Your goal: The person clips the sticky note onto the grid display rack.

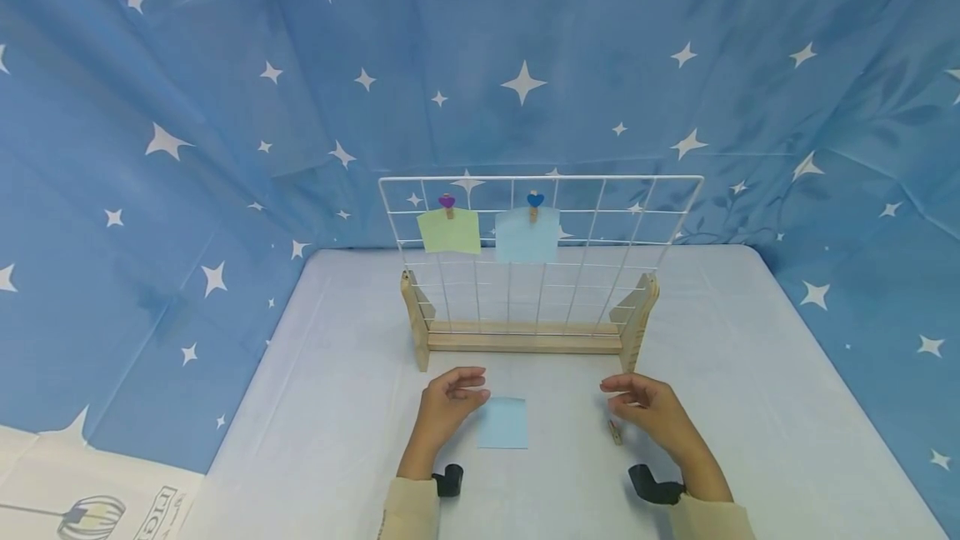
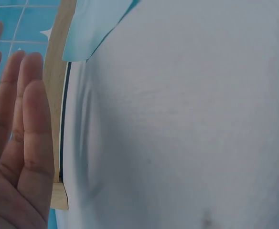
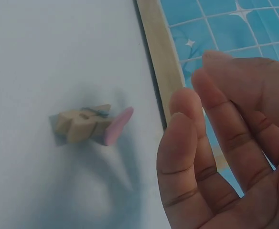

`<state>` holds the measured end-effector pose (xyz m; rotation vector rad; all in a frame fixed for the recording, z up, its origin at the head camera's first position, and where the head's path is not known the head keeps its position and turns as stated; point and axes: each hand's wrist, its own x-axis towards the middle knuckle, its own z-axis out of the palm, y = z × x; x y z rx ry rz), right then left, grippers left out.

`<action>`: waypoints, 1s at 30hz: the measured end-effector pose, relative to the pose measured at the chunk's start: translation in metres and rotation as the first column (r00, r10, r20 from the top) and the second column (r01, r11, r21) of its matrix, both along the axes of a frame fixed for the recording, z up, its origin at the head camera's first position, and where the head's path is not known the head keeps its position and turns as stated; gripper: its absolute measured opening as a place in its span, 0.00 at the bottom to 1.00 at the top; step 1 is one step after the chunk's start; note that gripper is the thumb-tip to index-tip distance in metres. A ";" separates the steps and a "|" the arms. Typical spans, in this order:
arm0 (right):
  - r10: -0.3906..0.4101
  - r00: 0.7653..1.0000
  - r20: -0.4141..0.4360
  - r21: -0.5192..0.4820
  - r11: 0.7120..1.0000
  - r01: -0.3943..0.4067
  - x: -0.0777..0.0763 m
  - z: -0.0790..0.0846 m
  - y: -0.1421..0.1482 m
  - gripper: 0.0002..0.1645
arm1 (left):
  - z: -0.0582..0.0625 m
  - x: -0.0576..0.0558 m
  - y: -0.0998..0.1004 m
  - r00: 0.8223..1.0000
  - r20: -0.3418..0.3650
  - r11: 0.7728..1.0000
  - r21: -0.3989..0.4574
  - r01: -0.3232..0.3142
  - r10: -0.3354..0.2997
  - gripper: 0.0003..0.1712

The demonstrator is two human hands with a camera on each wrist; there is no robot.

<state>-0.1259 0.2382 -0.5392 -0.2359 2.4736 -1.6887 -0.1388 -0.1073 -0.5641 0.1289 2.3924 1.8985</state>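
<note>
- Left hand (image 1: 447,407): fingers loosely parted, gripped nothing; hung beside blue note (image 1: 503,425).
- Right hand (image 1: 654,411): fingers relaxed, gripped nothing; hung near pink-tipped wooden clothespin (image 3: 86,124).

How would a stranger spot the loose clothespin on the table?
Find the white wire rack, then the tabletop before its right end. By the right hand lies a small wooden clothespin. It alone lies loose and has a pink end; the purple-heart peg and blue-heart peg are clipped to the rack.
</note>
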 end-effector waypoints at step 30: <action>-0.037 0.991 0.132 0.142 0.990 0.018 0.010 -0.025 0.004 0.20 | -0.001 -0.003 0.013 0.989 0.106 0.925 -0.375 -0.056 0.103 0.15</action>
